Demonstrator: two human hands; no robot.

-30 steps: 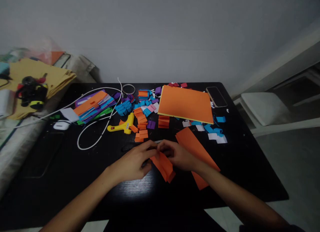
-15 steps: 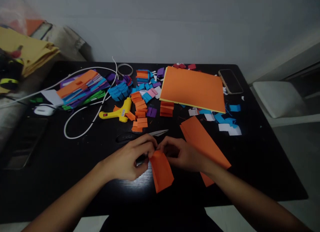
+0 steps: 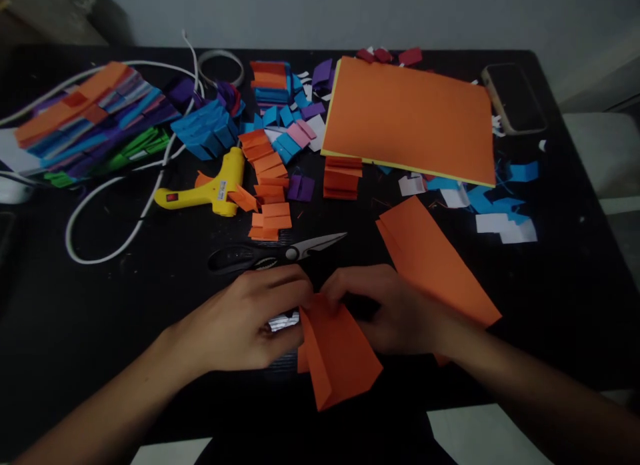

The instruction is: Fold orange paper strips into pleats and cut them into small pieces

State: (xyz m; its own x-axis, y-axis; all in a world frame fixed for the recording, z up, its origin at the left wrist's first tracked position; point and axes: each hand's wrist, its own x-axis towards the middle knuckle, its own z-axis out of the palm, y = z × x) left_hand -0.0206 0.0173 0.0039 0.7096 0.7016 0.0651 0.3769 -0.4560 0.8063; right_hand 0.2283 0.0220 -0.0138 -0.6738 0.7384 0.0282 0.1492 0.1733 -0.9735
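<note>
Both busy now: left hand [image 3: 250,318] and right hand [image 3: 395,311], fingers [image 3: 289,293] pinched on folded orange paper [image 3: 345,358], scissors [image 3: 293,253] just beyond, seemingly mid-fold, needing a firm crease.

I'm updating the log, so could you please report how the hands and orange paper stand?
Left hand and right hand pinching folded orange paper at its far end. Near end free. Scissors just beyond left hand.
</note>
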